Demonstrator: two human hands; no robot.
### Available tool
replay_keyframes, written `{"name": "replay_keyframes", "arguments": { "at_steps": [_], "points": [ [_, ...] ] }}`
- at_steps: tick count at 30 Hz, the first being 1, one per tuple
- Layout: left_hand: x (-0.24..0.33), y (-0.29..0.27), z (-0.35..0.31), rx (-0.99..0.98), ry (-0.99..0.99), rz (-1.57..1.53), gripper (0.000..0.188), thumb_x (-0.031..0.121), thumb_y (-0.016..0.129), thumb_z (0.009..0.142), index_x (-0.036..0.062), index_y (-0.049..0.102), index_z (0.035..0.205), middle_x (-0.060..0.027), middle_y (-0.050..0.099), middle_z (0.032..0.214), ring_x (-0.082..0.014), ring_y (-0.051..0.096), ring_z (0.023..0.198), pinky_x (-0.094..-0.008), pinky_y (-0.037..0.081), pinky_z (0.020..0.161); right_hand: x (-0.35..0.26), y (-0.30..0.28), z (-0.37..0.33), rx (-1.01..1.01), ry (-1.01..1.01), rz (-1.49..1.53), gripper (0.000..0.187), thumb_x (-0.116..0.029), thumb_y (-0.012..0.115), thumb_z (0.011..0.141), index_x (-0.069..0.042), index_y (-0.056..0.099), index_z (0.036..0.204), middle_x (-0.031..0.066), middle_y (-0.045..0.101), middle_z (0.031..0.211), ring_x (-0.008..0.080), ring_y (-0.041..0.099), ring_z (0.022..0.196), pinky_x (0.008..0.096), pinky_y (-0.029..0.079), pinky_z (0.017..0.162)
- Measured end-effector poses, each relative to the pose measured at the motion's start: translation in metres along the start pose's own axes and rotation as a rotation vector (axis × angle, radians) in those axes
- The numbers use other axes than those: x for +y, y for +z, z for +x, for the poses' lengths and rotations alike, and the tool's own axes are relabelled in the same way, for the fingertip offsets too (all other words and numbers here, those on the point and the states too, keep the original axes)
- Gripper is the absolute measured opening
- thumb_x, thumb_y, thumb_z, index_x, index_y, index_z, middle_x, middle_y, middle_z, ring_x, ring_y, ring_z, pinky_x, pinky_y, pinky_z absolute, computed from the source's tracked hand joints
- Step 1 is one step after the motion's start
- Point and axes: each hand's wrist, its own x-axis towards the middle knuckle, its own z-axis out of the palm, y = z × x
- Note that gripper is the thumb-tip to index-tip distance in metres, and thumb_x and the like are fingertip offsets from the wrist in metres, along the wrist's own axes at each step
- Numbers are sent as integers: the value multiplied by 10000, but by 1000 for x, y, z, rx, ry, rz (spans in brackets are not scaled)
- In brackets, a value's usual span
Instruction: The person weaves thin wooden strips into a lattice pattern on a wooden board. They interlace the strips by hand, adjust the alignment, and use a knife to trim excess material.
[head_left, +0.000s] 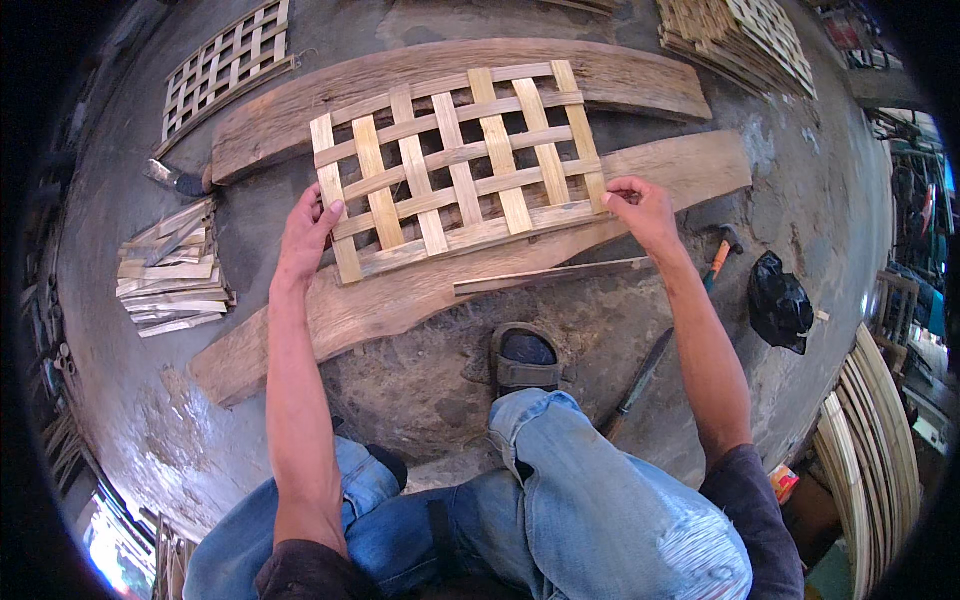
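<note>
A lattice panel of woven wooden strips (pixel 462 186) is held up in front of me, tilted over two thick wooden planks. My left hand (pixel 306 232) grips its left edge, the thumb on the front face. At the lower right corner, my right hand (pixel 645 212) pinches the outermost upright strip between thumb and fingers. Behind the lattice lies the far plank (pixel 450 75); the near plank (pixel 330 318) runs beneath its lower edge. A thin loose strip (pixel 550 275) rests by the near plank, below my right hand.
Left of the planks are a pile of short wooden slats (pixel 175 272) and another lattice panel (pixel 228 66). More woven panels (pixel 740 40) are stacked at far right. A hammer (pixel 722 257), a long blade (pixel 640 385) and a black plastic bag (pixel 780 303) lie to the right, near bent strips (pixel 868 440).
</note>
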Motion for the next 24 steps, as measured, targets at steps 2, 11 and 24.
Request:
{"name": "replay_keyframes", "arguments": {
  "at_steps": [2,11,24],
  "points": [
    [0,-1,0,-1,19,1,420,213,607,951,59,472,1318,5,636,964,-55,561,813,-234,468,703,3,1,2,8,-32,-23,184,-109,727,809,-25,689,969,-22,632,801,53,541,709,210,433,631],
    [1,-3,0,1,-23,15,455,230,604,955,58,453,1348,-2,646,993,-64,586,822,-240,490,705,-3,-6,-22,135,-108,-114,235,-131,716,809,-21,677,1013,43,672,857,130,619,752,269,491,694],
    [-11,-14,0,71,-104,-5,465,353,529,980,105,464,1368,-15,598,1155,-129,582,983,-322,485,844,53,-38,-81,-91,-631,-743,359,-62,765,667,-70,670,1013,79,620,1024,286,583,974,388,488,840]
  ]
}}
